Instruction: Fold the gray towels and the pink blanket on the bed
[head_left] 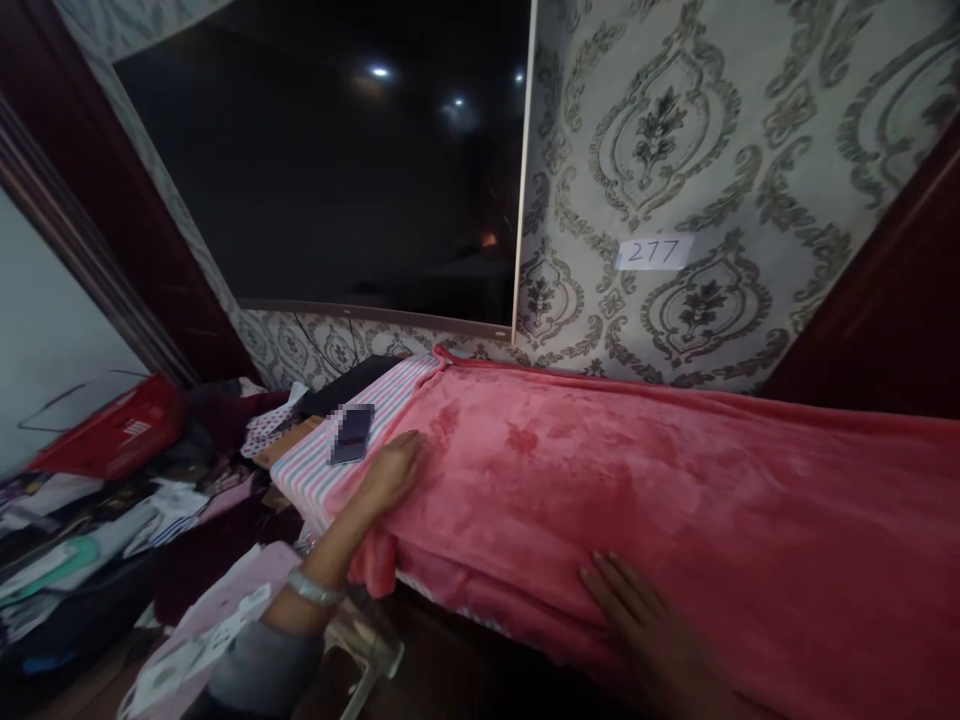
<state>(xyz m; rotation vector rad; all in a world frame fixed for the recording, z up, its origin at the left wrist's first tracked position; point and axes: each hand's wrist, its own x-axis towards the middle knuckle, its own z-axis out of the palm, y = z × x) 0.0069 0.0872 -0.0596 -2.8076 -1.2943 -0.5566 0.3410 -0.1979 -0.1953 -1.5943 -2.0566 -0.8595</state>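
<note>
A red plush blanket point(540, 470) lies spread over a long raised surface, its front edge hanging down in folds. My left hand point(399, 470) rests on the blanket close to its left end, fingers low against the fabric and partly hidden. Nearer to me, my right hand point(630, 605) lies flat on the blanket by the front edge, fingers stretched out. Past the blanket's left end shows a striped cloth point(311, 480) in pink, white and blue. On that cloth, just left of my left hand, sits a dark phone point(352, 435), partly pixelated.
A large dark television point(337, 170) hangs on the patterned wall behind. A paper marked 277 point(655, 252) is stuck to the wall. Heaped clothes point(172, 510) and a red bag point(112, 430) fill the left side. A clear plastic stool-like object point(367, 640) stands below the blanket.
</note>
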